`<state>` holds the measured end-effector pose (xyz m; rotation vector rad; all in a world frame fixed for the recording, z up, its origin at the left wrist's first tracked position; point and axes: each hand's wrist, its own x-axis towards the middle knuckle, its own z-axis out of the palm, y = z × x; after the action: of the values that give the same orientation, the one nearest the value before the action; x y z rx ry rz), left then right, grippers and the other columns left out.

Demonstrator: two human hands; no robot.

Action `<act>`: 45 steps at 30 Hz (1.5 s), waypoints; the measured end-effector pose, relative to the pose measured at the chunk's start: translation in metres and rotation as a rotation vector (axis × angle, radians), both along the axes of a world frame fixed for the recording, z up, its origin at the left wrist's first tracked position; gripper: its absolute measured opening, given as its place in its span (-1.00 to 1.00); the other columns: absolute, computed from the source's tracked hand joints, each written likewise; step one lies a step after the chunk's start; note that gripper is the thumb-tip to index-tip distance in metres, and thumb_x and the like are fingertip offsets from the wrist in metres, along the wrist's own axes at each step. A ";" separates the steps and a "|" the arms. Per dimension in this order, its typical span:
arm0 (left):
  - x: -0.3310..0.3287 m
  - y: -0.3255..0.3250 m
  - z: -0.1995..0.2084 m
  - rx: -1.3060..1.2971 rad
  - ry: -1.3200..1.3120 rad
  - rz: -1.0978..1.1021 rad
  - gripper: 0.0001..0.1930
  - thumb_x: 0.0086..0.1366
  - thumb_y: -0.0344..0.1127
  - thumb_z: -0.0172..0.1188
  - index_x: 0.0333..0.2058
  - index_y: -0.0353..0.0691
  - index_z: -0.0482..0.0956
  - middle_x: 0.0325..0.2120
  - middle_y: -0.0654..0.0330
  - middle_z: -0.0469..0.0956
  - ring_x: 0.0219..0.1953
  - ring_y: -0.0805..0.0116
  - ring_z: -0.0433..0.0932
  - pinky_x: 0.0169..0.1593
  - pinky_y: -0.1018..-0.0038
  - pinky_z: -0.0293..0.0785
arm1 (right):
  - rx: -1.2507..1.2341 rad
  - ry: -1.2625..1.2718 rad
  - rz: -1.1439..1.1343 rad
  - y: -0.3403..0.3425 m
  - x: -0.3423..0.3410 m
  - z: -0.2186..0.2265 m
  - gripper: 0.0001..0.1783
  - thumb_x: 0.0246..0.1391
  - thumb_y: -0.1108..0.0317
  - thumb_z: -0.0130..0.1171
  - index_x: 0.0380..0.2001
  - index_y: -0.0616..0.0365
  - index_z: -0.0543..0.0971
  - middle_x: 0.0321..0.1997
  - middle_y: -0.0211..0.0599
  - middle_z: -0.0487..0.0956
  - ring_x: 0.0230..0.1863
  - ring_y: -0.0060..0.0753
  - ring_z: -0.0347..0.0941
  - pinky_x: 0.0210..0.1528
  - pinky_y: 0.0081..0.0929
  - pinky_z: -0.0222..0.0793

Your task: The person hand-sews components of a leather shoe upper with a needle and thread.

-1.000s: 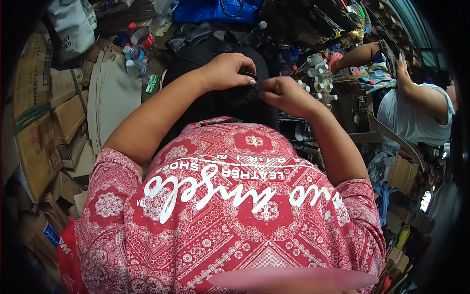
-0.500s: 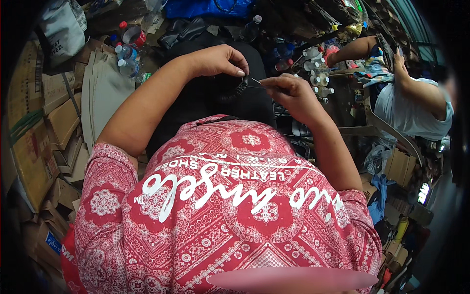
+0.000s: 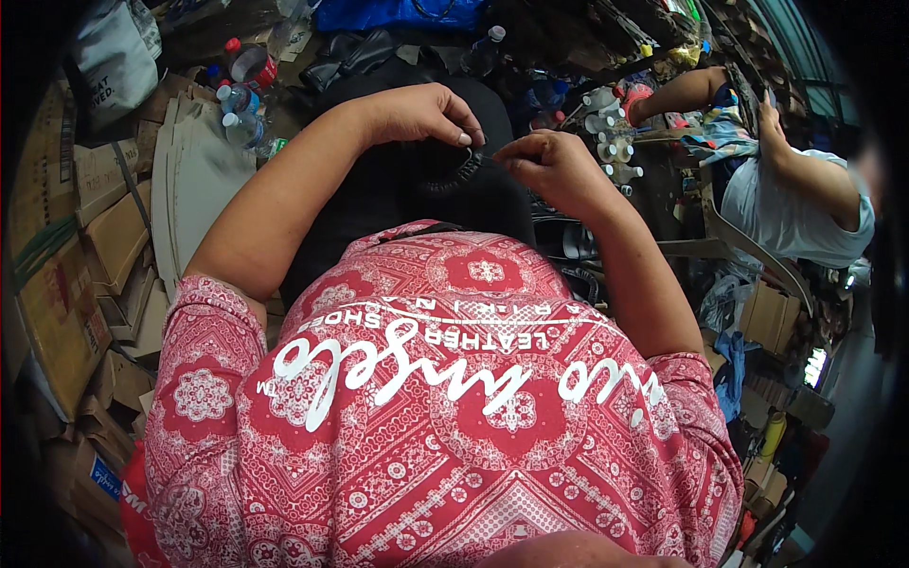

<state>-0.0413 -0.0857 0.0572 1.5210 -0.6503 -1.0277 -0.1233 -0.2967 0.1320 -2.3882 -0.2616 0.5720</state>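
— What lies on the left?

— Flattened cardboard boxes [image 3: 104, 237] stacked along the left edge, with a white bag [image 3: 114, 57] at the far left corner and a few plastic bottles [image 3: 241, 114] just beside the cardboard.

— And far off?

— A blue sheet [image 3: 388, 14] at the far edge, dark bags below it.

— To the right?

— Another person in a pale shirt [image 3: 795, 213] sits at the far right, an arm stretched toward white thread spools [image 3: 611, 142]. More small boxes [image 3: 772, 312] stand nearer on that side.

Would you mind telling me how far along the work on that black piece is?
Done: cannot tell. In hand: left hand presses the black piece on the lap, right hand pinches at its ridged edge. Left: cannot tell; most of the piece is hidden.
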 end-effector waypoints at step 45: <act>0.000 -0.015 -0.004 0.006 -0.142 0.003 -0.79 0.11 -0.43 0.20 -0.25 -0.33 0.62 -0.36 0.20 0.62 -0.25 0.47 0.54 -0.02 0.53 0.39 | -0.292 -0.528 0.242 0.011 -0.006 -0.017 -0.90 -0.11 0.40 0.13 -0.48 0.07 0.61 -0.56 -0.25 0.52 -0.38 -0.16 0.49 -0.24 -0.29 0.32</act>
<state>-0.0412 -0.1006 0.0532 1.6102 -0.7435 -0.9262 -0.1294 -0.2860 0.1148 -2.7825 -0.7484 0.0703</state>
